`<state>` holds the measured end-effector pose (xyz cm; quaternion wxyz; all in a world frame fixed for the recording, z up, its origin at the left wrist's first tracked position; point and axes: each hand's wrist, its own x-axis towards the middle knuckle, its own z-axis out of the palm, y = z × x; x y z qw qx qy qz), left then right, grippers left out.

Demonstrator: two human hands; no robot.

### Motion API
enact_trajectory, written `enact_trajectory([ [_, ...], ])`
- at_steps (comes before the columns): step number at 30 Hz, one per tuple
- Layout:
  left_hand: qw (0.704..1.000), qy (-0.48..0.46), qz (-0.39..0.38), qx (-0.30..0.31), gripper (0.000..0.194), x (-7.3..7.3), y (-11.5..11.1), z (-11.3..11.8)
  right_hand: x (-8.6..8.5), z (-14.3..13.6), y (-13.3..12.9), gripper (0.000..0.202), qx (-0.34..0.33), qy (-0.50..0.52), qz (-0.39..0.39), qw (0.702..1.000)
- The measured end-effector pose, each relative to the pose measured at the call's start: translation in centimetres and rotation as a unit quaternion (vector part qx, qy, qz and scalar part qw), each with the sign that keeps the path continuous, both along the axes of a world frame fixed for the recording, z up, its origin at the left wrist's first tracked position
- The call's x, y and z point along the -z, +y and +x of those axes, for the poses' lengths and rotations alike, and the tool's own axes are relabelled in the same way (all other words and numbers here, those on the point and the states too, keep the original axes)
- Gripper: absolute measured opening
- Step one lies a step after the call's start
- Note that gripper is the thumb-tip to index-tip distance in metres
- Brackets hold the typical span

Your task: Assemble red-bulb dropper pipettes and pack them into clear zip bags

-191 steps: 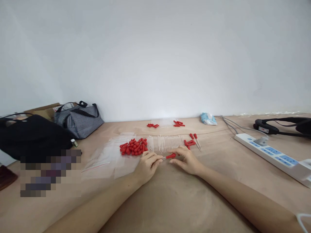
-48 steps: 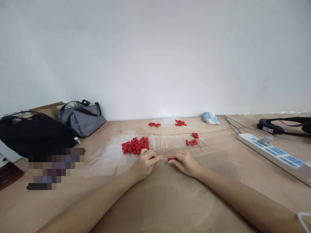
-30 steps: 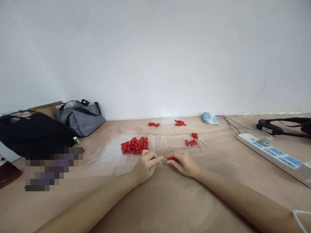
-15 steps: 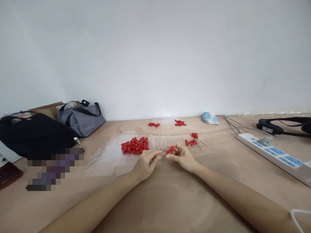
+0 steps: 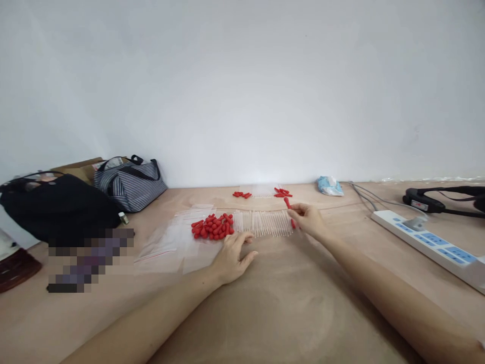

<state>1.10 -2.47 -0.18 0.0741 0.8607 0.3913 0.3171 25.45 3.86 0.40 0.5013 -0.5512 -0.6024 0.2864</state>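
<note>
Your right hand (image 5: 308, 220) pinched a red dropper bulb (image 5: 287, 203) between thumb and fingers, bulb end upward, perhaps for an easy grip on its narrow neck; your hand hid whether a tube was attached. Your left hand (image 5: 232, 258) held nothing, thumb and fingers apart, near the bulb pile (image 5: 212, 227). Slender clear tubes (image 5: 265, 223) lay side by side, probably for picking up singly. Transparent zip bags (image 5: 159, 250) lay flat beside the pile; the striped bag's (image 5: 136, 184) contents were hidden.
</note>
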Motion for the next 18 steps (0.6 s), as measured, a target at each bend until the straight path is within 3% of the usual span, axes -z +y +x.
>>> enact_trajectory([
  [4, 1.0, 0.024, -0.003, 0.006, 0.022, -0.1, 0.1, 0.1, 0.3, 3.3, 0.9, 0.016, 0.136, -0.2, -0.026, 0.97],
  [12, 0.999, 0.037, -0.002, 0.012, 0.015, -0.1, 0.1, 0.0, 1.6, 3.6, 0.7, 0.017, 0.216, -0.333, -0.056, 0.916],
  [15, 0.999, 0.041, -0.003, 0.019, 0.012, -0.2, 0.1, 0.1, 1.1, 4.0, 1.0, 0.015, 0.178, -0.362, -0.039, 0.914],
  [18, 0.999, 0.043, 0.001, 0.022, 0.007, -0.2, 0.1, 0.1, 0.5, 4.7, 1.3, 0.015, 0.058, -0.411, 0.02, 0.91],
])
